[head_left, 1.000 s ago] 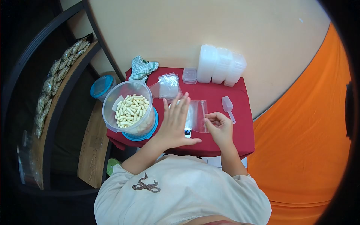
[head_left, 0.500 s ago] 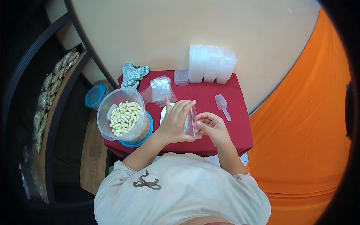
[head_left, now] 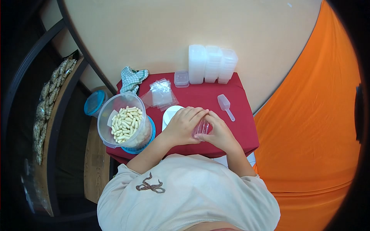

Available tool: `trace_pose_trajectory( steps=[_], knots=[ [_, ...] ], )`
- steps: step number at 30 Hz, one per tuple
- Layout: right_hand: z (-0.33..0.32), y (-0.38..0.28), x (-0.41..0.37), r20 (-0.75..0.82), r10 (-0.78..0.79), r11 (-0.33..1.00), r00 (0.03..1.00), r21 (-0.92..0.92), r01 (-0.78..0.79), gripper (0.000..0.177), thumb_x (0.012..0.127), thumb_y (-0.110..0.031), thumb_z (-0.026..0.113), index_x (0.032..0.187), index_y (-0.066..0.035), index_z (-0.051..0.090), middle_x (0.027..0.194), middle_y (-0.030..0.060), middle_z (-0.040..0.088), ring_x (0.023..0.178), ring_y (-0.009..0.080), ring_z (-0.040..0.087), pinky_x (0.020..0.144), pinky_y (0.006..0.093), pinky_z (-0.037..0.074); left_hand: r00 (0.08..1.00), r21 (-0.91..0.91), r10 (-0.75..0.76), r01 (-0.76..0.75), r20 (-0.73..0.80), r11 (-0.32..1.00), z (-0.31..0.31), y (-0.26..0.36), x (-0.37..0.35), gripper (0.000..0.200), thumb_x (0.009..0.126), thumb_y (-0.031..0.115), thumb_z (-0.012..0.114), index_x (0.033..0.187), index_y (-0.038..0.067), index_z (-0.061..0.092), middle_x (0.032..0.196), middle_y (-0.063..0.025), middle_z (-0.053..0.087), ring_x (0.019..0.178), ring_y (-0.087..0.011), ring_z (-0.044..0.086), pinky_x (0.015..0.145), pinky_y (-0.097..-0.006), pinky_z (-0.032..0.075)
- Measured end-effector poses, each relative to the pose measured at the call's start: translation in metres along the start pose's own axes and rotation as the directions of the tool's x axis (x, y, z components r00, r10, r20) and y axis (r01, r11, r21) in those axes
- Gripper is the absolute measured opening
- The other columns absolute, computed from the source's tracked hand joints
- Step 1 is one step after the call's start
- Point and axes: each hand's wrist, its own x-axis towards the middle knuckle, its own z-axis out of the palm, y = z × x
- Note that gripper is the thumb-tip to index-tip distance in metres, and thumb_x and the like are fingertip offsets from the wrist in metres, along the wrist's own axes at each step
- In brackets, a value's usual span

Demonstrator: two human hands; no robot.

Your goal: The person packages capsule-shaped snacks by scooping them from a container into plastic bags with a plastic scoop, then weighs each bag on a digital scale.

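Observation:
A small clear plastic container (head_left: 202, 128) is held between both hands above the front of the table. My left hand (head_left: 184, 126) wraps its left side, fingers over the top. My right hand (head_left: 219, 133) grips its right side, thumb low and fingertips meeting the left ones. The hands cover much of the container, so its contents cannot be made out. Just behind my left hand, a round white object (head_left: 169, 114) lies partly covered. Left of it stands a clear tub (head_left: 106, 130) of pale capsules (head_left: 126, 123), by a blue lid or rim (head_left: 151, 140).
On the red tablecloth (head_left: 208, 92) lie thin clear plastic bags (head_left: 162, 94) and a clear scoop (head_left: 226, 106). Stacked plastic containers (head_left: 196, 65) and flat lids (head_left: 181, 78) stand at the back. A checked cloth (head_left: 132, 79) is at back left, near a blue-lidded tub (head_left: 95, 102).
My right hand has moved left and closed around the container, its fingertips now meeting my left hand's. The container has turned slightly. The whole view has shifted a little.

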Motion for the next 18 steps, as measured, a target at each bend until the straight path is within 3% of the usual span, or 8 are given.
trace_pose_trajectory(
  steps=[7,9,11,12,13,15,17,18],
  knots=[
    [-0.008,0.012,-0.001,0.037,-0.097,0.995,0.995,-0.018,0.097,0.044,0.066,-0.017,0.077,0.103,-0.001,0.059,0.103,0.0123,0.054,0.094,0.0301,0.057,0.081,0.0354,0.047,0.998,-0.083,-0.062,0.06,-0.013,0.995,0.002,-0.003,-0.013,0.065,0.057,0.024,0.077,0.114,0.002,0.052,0.105,-0.0121,0.056,0.096,-0.0285,0.055,0.086,-0.0386,0.043],
    [-0.023,0.039,0.006,0.193,0.175,0.832,0.965,0.496,-0.25,0.039,0.07,-0.017,0.075,0.103,-0.003,0.061,0.102,0.0117,0.054,0.089,0.0287,0.058,0.08,0.0359,0.048,0.989,-0.174,-0.149,0.143,-0.023,0.974,-0.002,-0.003,-0.024,0.061,0.061,0.021,0.076,0.114,0.002,0.052,0.104,-0.0121,0.056,0.094,-0.0262,0.057,0.085,-0.0364,0.044],
    [-0.027,0.09,0.018,0.032,0.421,0.783,0.907,0.492,-0.381,0.034,0.074,-0.02,0.072,0.103,-0.007,0.061,0.104,0.0137,0.055,0.086,0.0301,0.059,0.078,0.0391,0.049,0.971,-0.268,-0.238,0.223,-0.027,0.938,-0.011,-0.005,-0.033,0.057,0.065,0.019,0.075,0.114,0.001,0.052,0.103,-0.0121,0.057,0.092,-0.0238,0.058,0.083,-0.0342,0.046],
    [-0.023,0.15,0.019,-0.233,0.362,0.932,0.903,0.097,-0.348,0.034,0.075,-0.022,0.071,0.104,-0.008,0.061,0.107,0.013,0.055,0.09,0.03,0.059,0.079,0.0406,0.049,0.966,-0.373,-0.248,0.207,-0.067,0.905,-0.018,-0.006,-0.038,0.055,0.067,0.017,0.074,0.114,0.001,0.052,0.104,-0.0118,0.056,0.091,-0.0211,0.059,0.082,-0.0324,0.047],
    [-0.018,0.192,0.019,-0.438,0.183,0.881,0.88,-0.324,-0.344,0.034,0.076,-0.024,0.07,0.105,-0.01,0.06,0.109,0.0124,0.056,0.094,0.0299,0.058,0.079,0.0421,0.048,0.959,-0.473,-0.263,0.184,-0.108,0.862,-0.025,-0.007,-0.045,0.052,0.069,0.014,0.073,0.115,0.001,0.051,0.104,-0.0114,0.056,0.089,-0.0184,0.059,0.08,-0.0305,0.047],
    [-0.013,0.184,0.015,-0.563,0.381,0.544,0.733,-0.505,-0.67,0.037,0.077,-0.025,0.069,0.106,-0.007,0.058,0.107,0.0109,0.057,0.098,0.0304,0.056,0.08,0.0414,0.048,0.925,-0.66,-0.363,0.205,-0.111,0.723,-0.034,-0.006,-0.064,0.06,0.067,0.017,0.075,0.118,-0.001,0.05,0.105,-0.01,0.055,0.094,-0.0172,0.057,0.083,-0.0309,0.046],
    [-0.009,0.194,0.01,-0.525,0.398,0.518,0.752,-0.548,-0.657,0.037,0.077,-0.026,0.068,0.107,-0.008,0.057,0.106,0.0097,0.056,0.1,0.0297,0.054,0.08,0.0427,0.047,0.901,-0.914,-0.424,0.095,-0.089,0.394,-0.06,0.002,-0.077,0.072,0.063,0.026,0.08,0.12,-0.003,0.047,0.106,-0.0104,0.054,0.097,-0.0188,0.056,0.085,-0.0319,0.045],
    [-0.007,0.202,0.01,-0.493,0.431,0.486,0.756,-0.579,-0.655,0.037,0.077,-0.027,0.068,0.108,-0.009,0.057,0.105,0.0085,0.056,0.102,0.0289,0.052,0.08,0.044,0.047,0.891,-0.916,-0.432,0.051,-0.139,0.399,-0.073,0.004,-0.084,0.077,0.061,0.032,0.081,0.121,-0.004,0.046,0.106,-0.0107,0.054,0.097,-0.0191,0.056,0.085,-0.0318,0.044]
  ],
)
